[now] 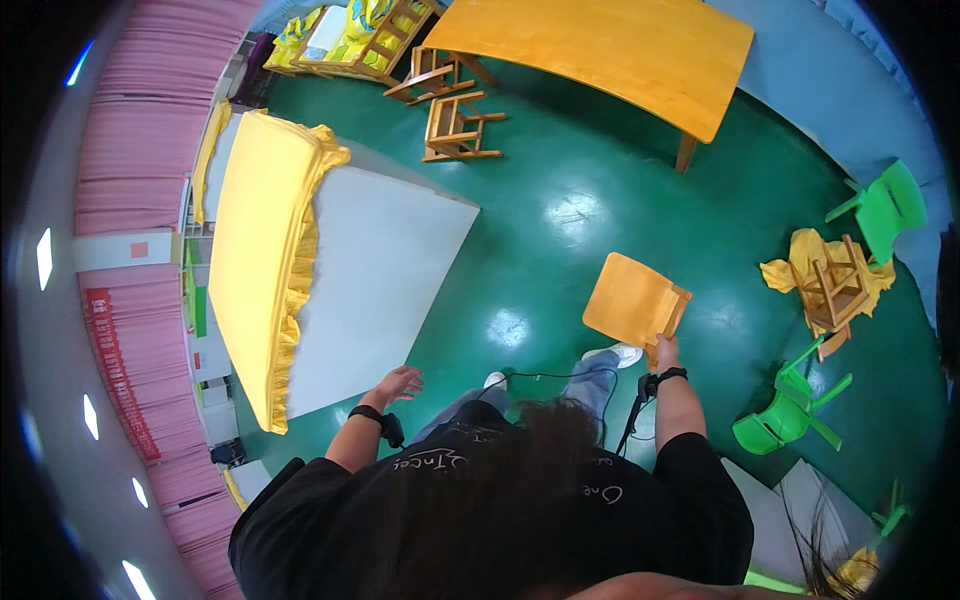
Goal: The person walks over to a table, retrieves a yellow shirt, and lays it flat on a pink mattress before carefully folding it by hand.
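The right hand (665, 352) is clamped on the edge of a small wooden chair (630, 298), which is in front of the person, just beyond the right shoe, above the green floor (540, 270). The left hand (400, 384) is free, fingers loosely extended, near the white-sided block (375, 270) with its ruffled yellow cover (262, 220). At the far left, a slatted wooden crib (392, 38) holds patterned yellow bedding (350, 50) and something pale (perhaps a pillow, too small to tell). Two wooden stools or chairs stand near it, beside the long table (610, 45).
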The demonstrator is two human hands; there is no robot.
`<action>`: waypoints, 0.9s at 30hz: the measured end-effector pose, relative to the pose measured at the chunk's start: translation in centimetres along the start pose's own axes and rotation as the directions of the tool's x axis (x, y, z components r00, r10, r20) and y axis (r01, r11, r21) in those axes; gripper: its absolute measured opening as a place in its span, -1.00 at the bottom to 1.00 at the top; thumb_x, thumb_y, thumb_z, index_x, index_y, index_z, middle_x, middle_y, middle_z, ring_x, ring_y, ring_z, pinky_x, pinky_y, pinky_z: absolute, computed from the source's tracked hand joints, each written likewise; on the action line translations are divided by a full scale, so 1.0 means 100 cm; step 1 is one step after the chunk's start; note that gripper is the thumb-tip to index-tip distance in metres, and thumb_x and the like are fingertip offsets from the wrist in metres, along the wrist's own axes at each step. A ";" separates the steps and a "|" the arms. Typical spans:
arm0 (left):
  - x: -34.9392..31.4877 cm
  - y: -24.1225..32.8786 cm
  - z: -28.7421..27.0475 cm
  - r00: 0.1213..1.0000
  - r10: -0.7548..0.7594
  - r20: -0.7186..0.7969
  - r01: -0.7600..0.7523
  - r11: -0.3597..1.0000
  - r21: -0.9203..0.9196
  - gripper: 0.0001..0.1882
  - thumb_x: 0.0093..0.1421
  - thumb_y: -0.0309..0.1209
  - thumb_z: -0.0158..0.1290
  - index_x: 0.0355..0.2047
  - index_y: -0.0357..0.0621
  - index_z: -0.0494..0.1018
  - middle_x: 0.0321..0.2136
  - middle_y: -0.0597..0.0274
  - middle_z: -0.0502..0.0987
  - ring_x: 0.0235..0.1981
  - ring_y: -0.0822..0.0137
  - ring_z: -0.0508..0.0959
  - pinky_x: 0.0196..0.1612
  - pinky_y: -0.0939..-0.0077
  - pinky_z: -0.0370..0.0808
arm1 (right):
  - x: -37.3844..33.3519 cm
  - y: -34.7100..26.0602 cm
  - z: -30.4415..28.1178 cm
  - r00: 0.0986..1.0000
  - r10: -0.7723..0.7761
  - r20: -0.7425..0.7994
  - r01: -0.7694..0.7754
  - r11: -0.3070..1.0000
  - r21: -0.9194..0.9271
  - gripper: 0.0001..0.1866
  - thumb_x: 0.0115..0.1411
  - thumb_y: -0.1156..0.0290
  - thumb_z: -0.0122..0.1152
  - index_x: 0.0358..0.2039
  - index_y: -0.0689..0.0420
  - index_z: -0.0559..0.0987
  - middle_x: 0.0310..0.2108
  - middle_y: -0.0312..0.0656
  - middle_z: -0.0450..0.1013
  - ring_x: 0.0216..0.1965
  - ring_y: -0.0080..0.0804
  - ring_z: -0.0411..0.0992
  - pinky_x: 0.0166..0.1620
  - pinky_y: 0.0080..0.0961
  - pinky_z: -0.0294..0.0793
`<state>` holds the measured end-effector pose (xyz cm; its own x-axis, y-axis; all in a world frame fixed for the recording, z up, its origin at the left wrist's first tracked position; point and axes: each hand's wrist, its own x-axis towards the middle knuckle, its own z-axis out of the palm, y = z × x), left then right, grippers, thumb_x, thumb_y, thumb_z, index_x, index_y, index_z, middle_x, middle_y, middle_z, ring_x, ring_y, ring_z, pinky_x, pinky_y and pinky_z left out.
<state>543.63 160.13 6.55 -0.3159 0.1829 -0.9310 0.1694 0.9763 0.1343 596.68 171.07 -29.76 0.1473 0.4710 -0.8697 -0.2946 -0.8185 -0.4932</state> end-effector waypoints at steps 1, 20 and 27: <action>-0.006 0.004 0.001 1.000 -0.008 -0.022 0.008 1.000 -0.007 -0.61 0.17 -0.19 -0.17 -0.05 -0.09 0.24 -0.12 0.10 0.37 -0.13 0.20 0.40 -0.11 0.30 0.35 | 0.003 0.002 0.011 0.997 0.016 -0.079 -0.019 0.999 -0.038 -0.54 0.00 0.42 0.03 -0.05 0.26 0.25 -0.18 -0.03 0.36 -0.24 -0.22 0.37 -0.22 -0.37 0.35; 0.055 0.052 -0.030 0.990 0.047 0.134 -0.070 0.983 0.170 -0.64 0.11 -0.29 -0.19 -0.07 -0.09 0.27 -0.22 0.17 0.42 -0.23 0.30 0.45 -0.20 0.38 0.39 | 0.030 -0.030 0.028 0.948 0.301 0.104 -0.250 0.905 -0.344 -0.55 -0.03 0.37 -0.01 -0.07 0.15 0.25 -0.18 -0.04 0.27 -0.13 -0.08 0.26 -0.31 0.03 0.40; 0.139 0.097 -0.103 0.966 0.116 0.232 -0.132 0.990 0.057 -0.63 0.10 -0.26 -0.16 -0.09 -0.08 0.28 -0.22 0.19 0.42 -0.23 0.28 0.45 -0.20 0.36 0.38 | -0.019 -0.123 0.155 0.919 0.352 -0.178 -0.391 0.872 -0.295 -0.56 -0.20 0.53 0.03 -0.21 0.29 0.28 -0.33 -0.01 0.28 -0.28 -0.08 0.28 -0.25 -0.21 0.33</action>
<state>531.26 173.32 -1.59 -0.0689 0.2628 -0.9624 0.2624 0.9355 0.2367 585.43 185.34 -21.79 0.2001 0.0859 -0.9760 -0.0356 -0.9948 -0.0949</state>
